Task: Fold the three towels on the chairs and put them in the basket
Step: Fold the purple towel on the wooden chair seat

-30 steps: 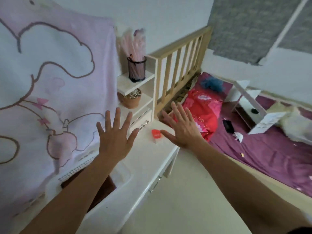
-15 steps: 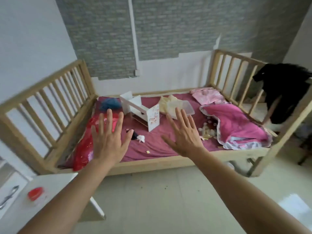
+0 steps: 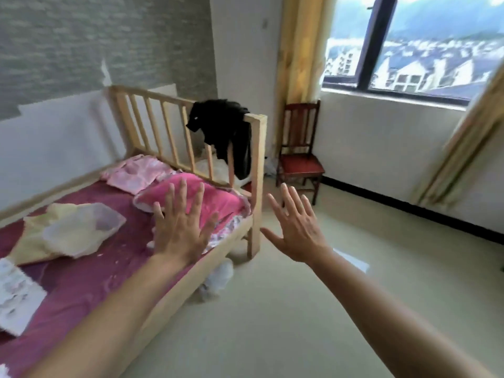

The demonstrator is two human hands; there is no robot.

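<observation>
My left hand (image 3: 181, 230) and my right hand (image 3: 296, 227) are both held out in front of me, palms away, fingers spread, holding nothing. The left hand hovers over the foot end of a wooden bed (image 3: 255, 170); the right hand is over the floor beside it. A red wooden chair (image 3: 300, 159) stands against the far wall under the window, its seat bare. No towel on a chair and no basket is in view.
The bed has a purple sheet, a pink quilt (image 3: 215, 197), pink clothes (image 3: 136, 173) and a clear plastic tub (image 3: 81, 230). A black garment (image 3: 226, 129) hangs over the slatted footboard. A white plastic bag (image 3: 216, 279) lies under the bed. Pale floor stretches right to the window wall.
My view has swung right, from the desk and cartoon-printed cloth, across the bed, to the bed's foot end, the chair and the window. Both hands stayed spread and empty.
</observation>
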